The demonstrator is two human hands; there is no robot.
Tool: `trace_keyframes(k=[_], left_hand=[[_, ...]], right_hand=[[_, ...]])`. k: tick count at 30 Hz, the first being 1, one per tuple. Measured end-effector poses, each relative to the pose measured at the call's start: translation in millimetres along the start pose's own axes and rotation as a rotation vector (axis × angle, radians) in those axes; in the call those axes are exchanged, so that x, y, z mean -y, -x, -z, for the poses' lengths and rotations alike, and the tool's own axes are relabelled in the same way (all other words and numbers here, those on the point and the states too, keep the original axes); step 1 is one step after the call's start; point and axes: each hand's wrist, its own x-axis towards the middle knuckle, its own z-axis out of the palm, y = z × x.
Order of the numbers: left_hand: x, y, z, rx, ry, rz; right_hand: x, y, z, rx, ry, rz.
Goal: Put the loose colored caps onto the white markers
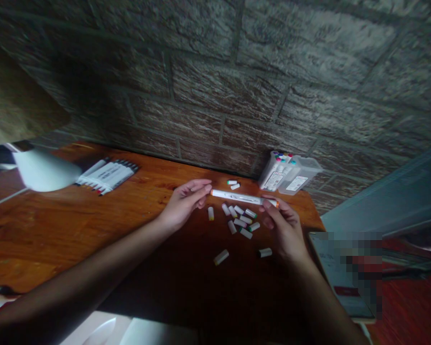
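A white marker [237, 197] with orange ends is held level above the table, spanning the gap between my hands. My right hand [287, 227] pinches its right end between thumb and fingers. At the other end, the thumb and fingers of my left hand [183, 203] close around the orange tip, partly hiding it. Below the marker lie several loose white marker caps [240, 223] with coloured ends. Nearer to me are a yellowish-ended cap [221, 258] and a dark-ended cap [265, 252]. Two more small caps [232, 182] lie beyond the marker.
Clear plastic cases [297, 176], one with several markers upright in it, stand by the wall at the back right. A row of white markers [109, 176] lies left, near a lamp [45, 170]. The wooden table [143, 167] meets a stone wall [215, 110].
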Motion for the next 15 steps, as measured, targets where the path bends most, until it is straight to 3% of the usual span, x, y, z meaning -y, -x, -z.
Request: trace_keyframes(k=[5, 10, 15], left_hand=[[-4.3, -1.8, 0.5, -0.107, -0.062, -0.003], [-1.7, -3.1, 3.6, -0.086, -0.137, 0.058], [6.8, -1.2, 6.4, -0.049, -0.566, -0.153]], right_hand=[[2.8, -1.0, -0.2, -0.036, -0.027, -0.007], [1.2, -1.7, -1.7, -0.045, -0.008, 0.004], [11.8, -9.2, 10.5, -0.288, 0.004, 0.21]])
